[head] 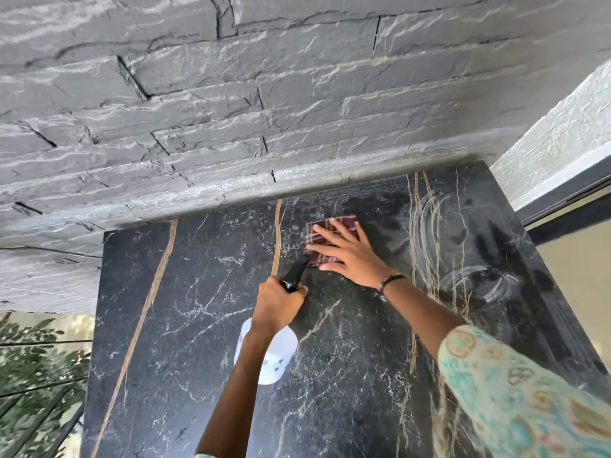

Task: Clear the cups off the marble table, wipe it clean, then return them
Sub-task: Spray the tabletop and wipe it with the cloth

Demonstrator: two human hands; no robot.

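The black marble table (205, 342) with gold and white veins fills the lower view. My right hand (344, 251) lies flat with spread fingers on a folded maroon checked cloth (317, 231), pressing it to the marble near the back wall. My left hand (276, 304) grips the black trigger head of a white spray bottle (274, 361), held above the table's middle, its nozzle pointing toward the cloth. Pale curved wipe streaks (463, 259) show on the right part of the surface. No cups are in view.
A grey rough stone wall (264, 94) rises right behind the table. The table's left edge drops off to glass and green foliage (36, 368). On the right a pale textured wall and a dark window frame (562, 200) border the table.
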